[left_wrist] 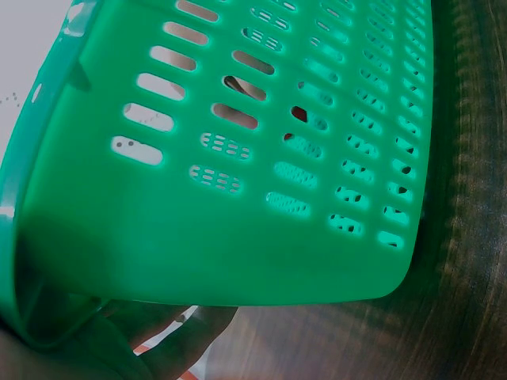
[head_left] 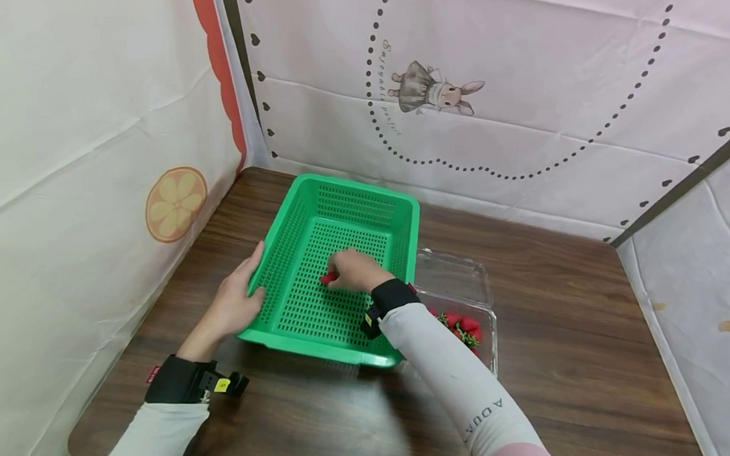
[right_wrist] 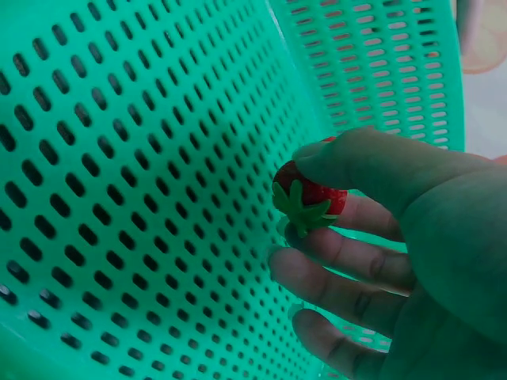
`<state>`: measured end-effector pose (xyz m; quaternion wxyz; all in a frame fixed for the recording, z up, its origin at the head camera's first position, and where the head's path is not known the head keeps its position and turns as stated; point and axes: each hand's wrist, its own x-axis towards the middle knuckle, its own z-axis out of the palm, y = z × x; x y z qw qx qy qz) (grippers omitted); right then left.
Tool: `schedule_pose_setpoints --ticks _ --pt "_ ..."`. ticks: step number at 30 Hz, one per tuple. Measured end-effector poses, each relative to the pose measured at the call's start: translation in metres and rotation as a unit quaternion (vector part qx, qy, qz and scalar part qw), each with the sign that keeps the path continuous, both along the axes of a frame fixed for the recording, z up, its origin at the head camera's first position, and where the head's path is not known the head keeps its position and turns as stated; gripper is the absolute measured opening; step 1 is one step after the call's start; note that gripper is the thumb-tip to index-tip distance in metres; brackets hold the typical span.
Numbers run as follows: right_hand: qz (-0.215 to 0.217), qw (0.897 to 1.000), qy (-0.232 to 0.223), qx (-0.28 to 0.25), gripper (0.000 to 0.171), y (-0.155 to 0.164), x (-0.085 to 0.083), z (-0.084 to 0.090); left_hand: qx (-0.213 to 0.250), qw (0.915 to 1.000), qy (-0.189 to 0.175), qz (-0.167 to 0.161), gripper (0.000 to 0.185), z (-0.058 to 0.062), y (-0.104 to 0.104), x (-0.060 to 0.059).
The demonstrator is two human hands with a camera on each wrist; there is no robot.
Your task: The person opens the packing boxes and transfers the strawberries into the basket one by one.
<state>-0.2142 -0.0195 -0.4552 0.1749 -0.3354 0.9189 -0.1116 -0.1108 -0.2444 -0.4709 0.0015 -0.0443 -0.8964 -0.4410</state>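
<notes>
A green plastic basket (head_left: 330,359) with slotted walls stands on the table in the head view. My left hand (head_left: 235,303) grips its left rim, the thumb towards the inside and the fingers along the outer wall. In the left wrist view the basket's wall (left_wrist: 158,245) covers much of that hand. Inside the basket, my right hand (head_left: 356,270) pinches a strawberry (right_wrist: 309,194) between thumb and fingers, its green leaves showing in the right wrist view. The strawberry is above the basket's perforated floor (right_wrist: 158,182).
Right of the basket is a clear plastic box (head_left: 494,337) with several red strawberries (head_left: 464,328) in it, partly hidden by the right arm. Its clear lid (head_left: 454,278) lies folded back behind it. Printed cloth walls (head_left: 547,81) border the wooden table (head_left: 562,328).
</notes>
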Motion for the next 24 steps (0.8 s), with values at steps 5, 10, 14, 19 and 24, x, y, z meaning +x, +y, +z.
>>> schedule_pose_setpoints --ticks 5,10,14,19,24 --pt "0.002 1.0 0.005 0.025 0.014 -0.006 0.003 -0.007 0.001 1.0 -0.002 -0.003 0.082 0.001 0.0 0.001" --pt "0.0 0.999 0.008 0.033 0.017 -0.009 0.006 -0.011 0.001 1.0 -0.005 -0.004 0.082 0.0 0.001 0.002" --pt "-0.001 1.0 0.01 0.026 0.018 -0.009 0.005 -0.014 0.0 1.0 -0.002 -0.005 0.082 -0.001 0.001 0.0" --pt "0.007 1.0 -0.002 0.022 0.016 -0.011 0.006 -0.013 -0.003 1.0 0.004 -0.004 0.081 -0.002 0.001 -0.001" --pt "0.016 0.999 -0.014 0.028 0.026 -0.012 0.008 -0.011 -0.004 1.0 0.006 0.0 0.082 -0.002 0.0 0.0"
